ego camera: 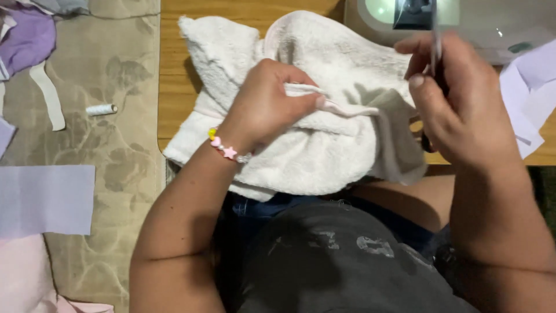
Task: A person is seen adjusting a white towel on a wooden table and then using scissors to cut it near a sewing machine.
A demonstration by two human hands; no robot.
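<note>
— What has your left hand got?

— My left hand [267, 101] is closed in a pinching grip on a narrow pale pink strip [341, 107] at the edge of the fluffy white fabric [324, 150]. The fingers are curled tight, thumb and forefinger pressing the strip flat. There is a beaded bracelet [227, 148] on that wrist.

— And the right?

— My right hand [457, 110] is raised just beside the fabric's right side, fingers wrapped around a thin dark tool [435, 43] that stands upright between thumb and fingers. It is blurred, so I cannot tell what kind of tool it is.

— Where does the fabric lie?

— Bunched on the wooden counter [174, 69], its lower edge hanging over the near rim toward my lap.

— Anything holding other things?

— No open container that I can see. A white machine [492, 23] sits at the counter's far right, with pale lilac sheets [530, 98] beside it. On the patterned floor [121, 150] to my left lie a small spool of white thread [101, 109], a white strip [49, 95], a lilac sheet [46, 200] and some purple cloth [29, 37].
</note>
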